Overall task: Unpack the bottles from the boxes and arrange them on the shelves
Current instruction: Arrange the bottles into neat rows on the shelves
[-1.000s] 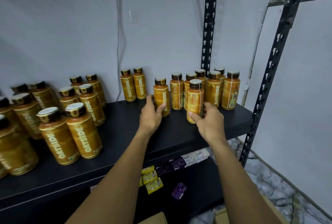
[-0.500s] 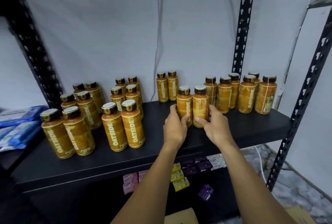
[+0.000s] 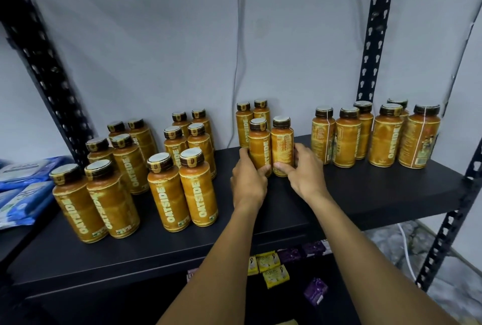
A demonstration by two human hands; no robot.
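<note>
Several golden-brown Oatside bottles with dark caps stand upright on a black shelf [image 3: 365, 194]. My left hand [image 3: 249, 181] grips the base of one bottle [image 3: 259, 144] at mid-shelf. Touching it on the right stands a second bottle [image 3: 282, 144], which my right hand [image 3: 303, 170] holds at its base. Two more bottles [image 3: 251, 121] stand right behind this pair. Paired rows of bottles [image 3: 182, 189] fill the shelf's left half, and a cluster of bottles [image 3: 378, 136] stands at the right end.
Black perforated uprights frame the shelf: a left one [image 3: 47, 69], a back right one [image 3: 373, 29] and a front right one [image 3: 448, 225]. Blue packets [image 3: 20, 189] lie at far left. Small yellow and purple boxes [image 3: 271, 267] sit on the lower shelf. A cable [image 3: 237, 45] hangs on the wall.
Both hands slid their two bottles leftward and together, side by side in front of the back pair. My view shifted left, showing more of the shelf's left half.
</note>
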